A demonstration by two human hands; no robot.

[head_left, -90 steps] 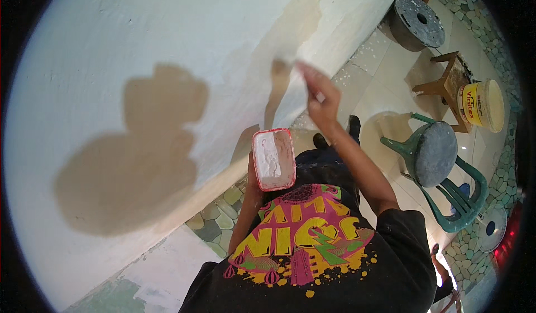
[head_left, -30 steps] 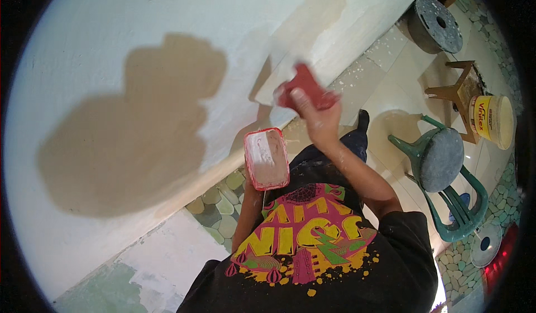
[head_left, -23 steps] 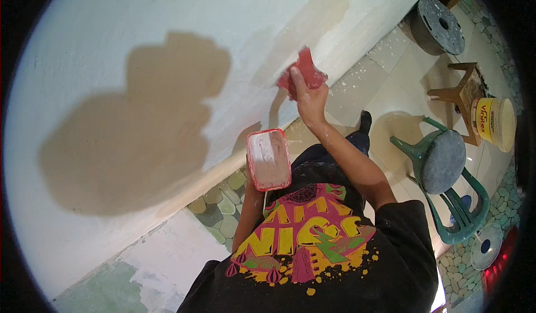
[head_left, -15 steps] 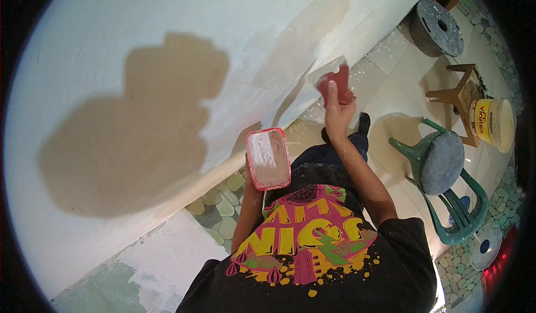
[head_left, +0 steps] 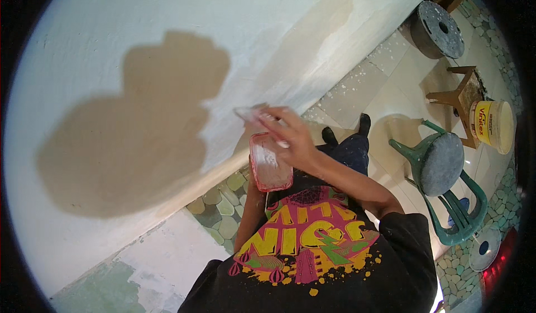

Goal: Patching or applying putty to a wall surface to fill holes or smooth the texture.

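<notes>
My left hand [head_left: 253, 179], mostly hidden, holds a red-rimmed rectangular container [head_left: 271, 173] with white paste inside, at my waist beside the pale wall [head_left: 95, 39]. My right hand [head_left: 287, 137] is closed on a scraper [head_left: 251, 115], blurred by motion, with whitish paste on it; hand and scraper are over the container's upper end, in front of the wall. Shadows of my head and body fall on the wall to the left.
To my right stand a green plastic chair [head_left: 474, 198] with a grey round seat, a brown stool [head_left: 455, 95], a yellow-labelled bucket [head_left: 499, 126] and a dark round vessel [head_left: 432, 31]. A white disc-shaped object [head_left: 484, 250] lies lower right. Speckled tiles [head_left: 363, 89] run along the wall.
My right hand with the red scraper has swung left and down from near the wall's base to over the container. The container in my left hand has barely moved.
</notes>
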